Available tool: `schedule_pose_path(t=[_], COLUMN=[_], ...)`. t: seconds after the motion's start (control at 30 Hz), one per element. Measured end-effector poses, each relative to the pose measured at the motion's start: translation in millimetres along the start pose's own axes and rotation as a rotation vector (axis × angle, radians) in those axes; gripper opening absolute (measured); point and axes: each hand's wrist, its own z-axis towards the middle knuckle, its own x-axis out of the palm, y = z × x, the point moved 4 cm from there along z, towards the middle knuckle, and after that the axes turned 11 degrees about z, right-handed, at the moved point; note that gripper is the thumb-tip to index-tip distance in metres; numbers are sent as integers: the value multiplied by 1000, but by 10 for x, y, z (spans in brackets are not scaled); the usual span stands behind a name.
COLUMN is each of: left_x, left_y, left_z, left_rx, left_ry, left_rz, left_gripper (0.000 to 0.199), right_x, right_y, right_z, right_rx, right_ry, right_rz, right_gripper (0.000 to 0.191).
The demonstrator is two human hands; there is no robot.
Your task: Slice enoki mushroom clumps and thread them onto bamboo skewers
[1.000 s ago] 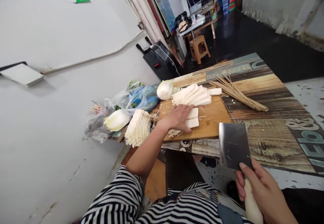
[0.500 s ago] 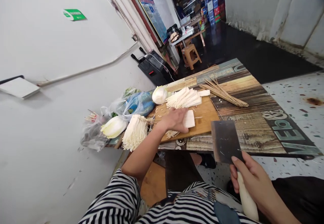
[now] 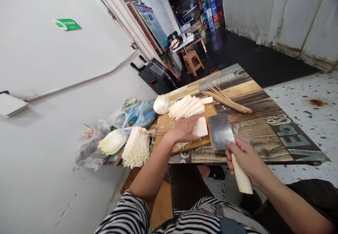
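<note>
In the head view, the enoki block [image 3: 201, 127] lay on the cutting board [image 3: 162, 144], at three o'clock from the left hand [image 3: 185, 130]. That hand was partly closed and cupped over the block, fingers across the top and thumb along the near side; how hard it pressed could not be told. The right hand [image 3: 244, 158], at four o'clock, was wrapped around the pale handle of the cleaver [image 3: 220, 131], whose broad blade stood just beyond the block's cut end, apart from it.

The block looked light, soft and a little damp, its strands likely to splay or bruise if squeezed; the dense base end seemed the firmer place to hold, with a flat, gentle press. The cleaver looked stiff and blade-heavy, best held by the handle close to the blade, with fingers clear of the edge.

Sliced enoki [image 3: 187, 107] lay at twelve o'clock from the left hand, wooden sticks [image 3: 229, 102] at two, a cabbage [image 3: 161, 104] between ten and eleven, and another enoki bunch [image 3: 136, 147] between eight and nine.
</note>
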Motion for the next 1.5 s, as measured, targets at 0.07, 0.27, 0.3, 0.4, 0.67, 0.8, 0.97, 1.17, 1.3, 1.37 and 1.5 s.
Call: schedule_pose_path(t=[0.07,0.27,0.3,0.4,0.67,0.8,0.97,1.17,1.3,1.37,1.5], left_x=[12,67,59,16,24,100,94,114,186,220,244], left_y=[-9,1,11,28,2,5,26,19,-74,-152,-304], left_z=[6,11,7,-4,11,-19,-56,-38,-90,-130,-158], left_rx=[2,57,55,51,58,81,63,39,1,-47,-155], left_ry=[29,12,-11,-66,-53,-62,-141,-152,-162,-176,-210], left_rz=[-31,-129,-143,-165,-187,-222,-273,-242,-166,-112,-45], left_gripper=[90,87,83,75,79,78,69,72,64,58,56], right_x=[10,19,20,20,17,18,27,34,43,43,36], right_y=[4,34,36,37,46,56,68,73,81,85,79], right_z=[18,58,64,80,80,77,89,99,95,95,101], right_rx=[0,-17,-10,14,42,39,55,56,52,46,43], right_ry=[0,23,28,35,64,63,62,58,58,57,64], right_rz=[11,23,28,51,58,54,64,56,28,13,13], right_gripper=[22,22,22,21,16,12,14,13,12,12,12])
